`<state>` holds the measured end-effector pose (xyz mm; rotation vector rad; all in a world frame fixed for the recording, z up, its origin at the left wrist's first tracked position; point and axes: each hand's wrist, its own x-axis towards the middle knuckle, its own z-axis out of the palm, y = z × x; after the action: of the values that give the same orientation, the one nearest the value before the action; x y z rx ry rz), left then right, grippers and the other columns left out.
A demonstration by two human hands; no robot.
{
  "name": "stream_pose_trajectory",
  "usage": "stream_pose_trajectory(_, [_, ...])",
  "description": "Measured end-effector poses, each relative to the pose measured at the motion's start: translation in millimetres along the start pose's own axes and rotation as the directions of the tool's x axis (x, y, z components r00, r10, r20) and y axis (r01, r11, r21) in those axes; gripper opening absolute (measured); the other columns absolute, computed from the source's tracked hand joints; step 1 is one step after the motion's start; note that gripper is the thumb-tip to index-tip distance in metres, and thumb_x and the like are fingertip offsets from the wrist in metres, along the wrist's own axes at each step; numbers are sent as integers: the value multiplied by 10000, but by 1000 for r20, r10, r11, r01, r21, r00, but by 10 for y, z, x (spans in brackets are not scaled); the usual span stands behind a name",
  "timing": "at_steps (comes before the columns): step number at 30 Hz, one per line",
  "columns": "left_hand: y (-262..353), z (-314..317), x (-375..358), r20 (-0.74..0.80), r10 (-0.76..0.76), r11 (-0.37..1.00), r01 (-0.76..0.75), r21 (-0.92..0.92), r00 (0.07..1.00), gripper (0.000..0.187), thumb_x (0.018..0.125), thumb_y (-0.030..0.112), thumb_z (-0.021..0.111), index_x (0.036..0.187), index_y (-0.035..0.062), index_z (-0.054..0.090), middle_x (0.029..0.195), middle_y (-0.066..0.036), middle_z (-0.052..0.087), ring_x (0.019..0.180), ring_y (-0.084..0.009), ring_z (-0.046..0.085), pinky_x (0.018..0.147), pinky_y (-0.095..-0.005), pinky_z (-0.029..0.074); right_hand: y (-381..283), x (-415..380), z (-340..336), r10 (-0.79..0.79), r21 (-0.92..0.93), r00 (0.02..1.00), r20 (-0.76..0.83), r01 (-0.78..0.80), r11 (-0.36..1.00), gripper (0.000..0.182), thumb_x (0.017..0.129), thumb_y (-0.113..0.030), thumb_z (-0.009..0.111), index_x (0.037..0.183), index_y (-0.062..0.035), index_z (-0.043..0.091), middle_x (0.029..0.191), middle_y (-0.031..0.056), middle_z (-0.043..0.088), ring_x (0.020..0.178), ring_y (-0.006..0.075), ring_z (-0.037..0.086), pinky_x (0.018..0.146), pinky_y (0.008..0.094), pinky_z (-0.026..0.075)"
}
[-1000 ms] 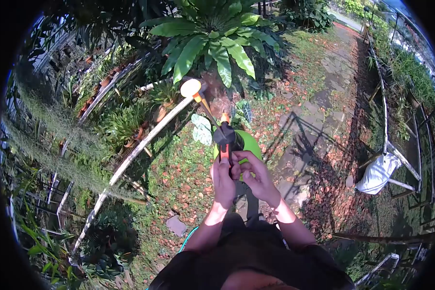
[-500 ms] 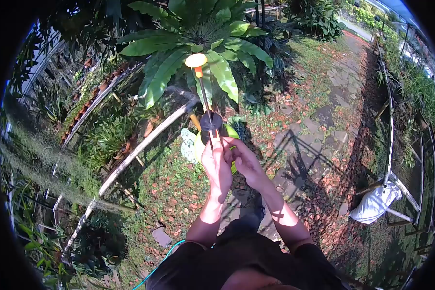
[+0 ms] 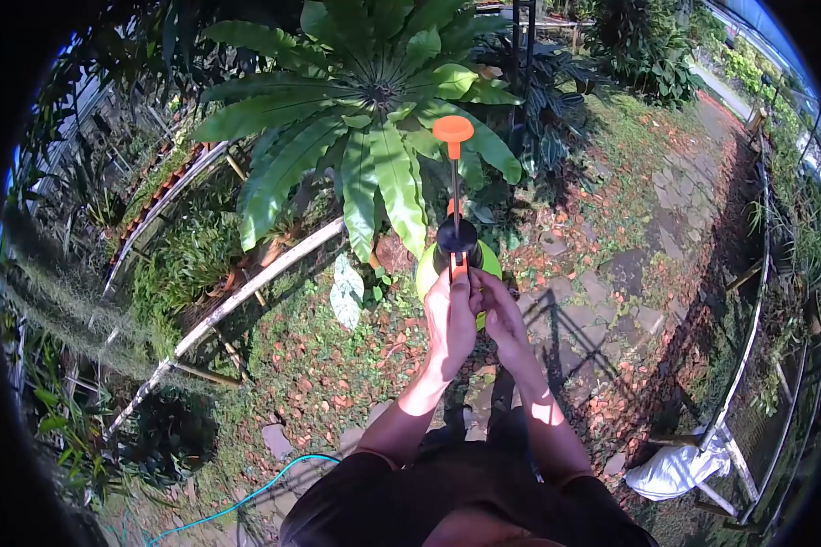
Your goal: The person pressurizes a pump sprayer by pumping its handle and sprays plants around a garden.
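A pump sprayer with a yellow-green tank (image 3: 426, 273) is held up in front of me at about chest height. Its black cap (image 3: 456, 235) faces me, and an orange pump knob (image 3: 453, 132) stands out on a thin dark rod, pulled well up. My left hand (image 3: 452, 319) is wrapped round the handle, its thumb lying by the orange trigger (image 3: 459, 266). Against the handle's right side, my right hand (image 3: 504, 317) rests with curled fingers; the fingertips are partly hidden. Both hands cover much of the tank.
A large bird's nest fern (image 3: 374, 100) spreads ahead. Along the left runs a pole rail (image 3: 246, 296), with plants behind it. A stone path (image 3: 675, 201) leads away on the right, beside a fence. A white sack (image 3: 680, 469) and a teal hose (image 3: 265, 483) lie low down.
Sprayer and both hands have shifted right in the view as the camera turned. The pump knob has gone from bright sun into shade. My grip looks much the same.
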<state>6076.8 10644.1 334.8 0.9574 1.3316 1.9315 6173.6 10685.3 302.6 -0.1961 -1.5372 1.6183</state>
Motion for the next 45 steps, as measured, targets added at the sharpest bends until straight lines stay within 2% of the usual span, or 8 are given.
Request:
stream_pose_trajectory(17, [-727, 1993, 880, -431, 4, 999, 18, 48, 902, 239, 991, 186, 414, 830, 36, 509, 658, 44, 443, 563, -23, 368, 481, -203, 266, -56, 978, -2306, 156, 243, 912, 378, -261, 934, 520, 993, -305, 483, 1394, -5, 346, 1152, 64, 508, 1095, 165, 481, 986, 327, 351])
stream_pose_trajectory(22, [-1042, 2570, 1213, -276, 25, 999, -16, 37, 961, 318, 1013, 300, 410, 846, 48, 511, 661, 54, 444, 558, -9, 350, 479, -189, 236, -143, 1103, -3019, 161, 281, 939, 303, -250, 927, 500, 992, -286, 499, 1376, 0, 354, 1079, 71, 521, 954, 141, 501, 924, 328, 401])
stream_pose_trajectory(26, [-1264, 3014, 1572, -54, 33, 987, -24, 156, 998, 402, 1014, 394, 398, 905, 34, 541, 672, 46, 463, 568, -32, 383, 495, -216, 284, -170, 1322, -3576, 277, 86, 957, 89, -284, 955, 395, 970, -209, 548, 1290, -15, 425, 974, 43, 515, 915, 116, 491, 842, 298, 440])
stream_pose_trajectory(27, [-1341, 3135, 1663, -14, 0, 985, 3, 172, 1000, 416, 1013, 397, 398, 933, 22, 560, 675, 40, 475, 567, -42, 394, 498, -225, 303, 150, 1327, -3835, 283, -107, 958, 33, -279, 954, 339, 980, -200, 522, 1263, -24, 457, 1153, 53, 531, 1051, 115, 507, 918, 285, 409])
stream_pose_trajectory(34, [-2618, 3766, 2448, 215, -268, 827, 110, 551, 939, 477, 936, 428, 540, 998, -44, 561, 769, -171, 634, 726, -294, 644, 653, -398, 485, 562, 1635, -5083, 458, -70, 801, -385, -520, 851, 266, 958, -265, 569, 911, -5, 595, 777, -4, 551, 709, 71, 496, 626, 237, 402])
stream_pose_trajectory(36, [-2765, 3915, 2712, 321, -534, 726, 231, 647, 782, 647, 891, 577, 514, 1034, -53, 557, 826, -218, 650, 811, -363, 662, 725, -432, 507, 649, 1640, -5335, 549, 68, 723, -420, -578, 813, 281, 952, -266, 578, 828, -14, 590, 727, -11, 533, 678, 67, 476, 604, 234, 382])
stream_pose_trajectory(40, [-3277, 4101, 2991, 507, -624, 716, 175, 676, 594, 687, 882, 604, 518, 1079, -52, 572, 828, -209, 653, 819, -354, 665, 731, -426, 513, 826, 1685, -5729, 578, 257, 623, -527, -531, 808, 277, 952, -263, 585, 837, -11, 594, 698, -13, 526, 645, 73, 475, 574, 233, 370])
stream_pose_trajectory(45, [-2856, 4518, 3608, 585, -661, 749, 365, 553, 470, 483, 1008, 388, 451, 1336, 37, 509, 1062, -185, 677, 1008, -250, 655, 846, -326, 503, 997, 1906, -6320, 542, 201, 647, -537, -526, 826, 226, 973, -195, 521, 932, 8, 610, 774, 43, 639, 679, 107, 593, 647, 246, 473])
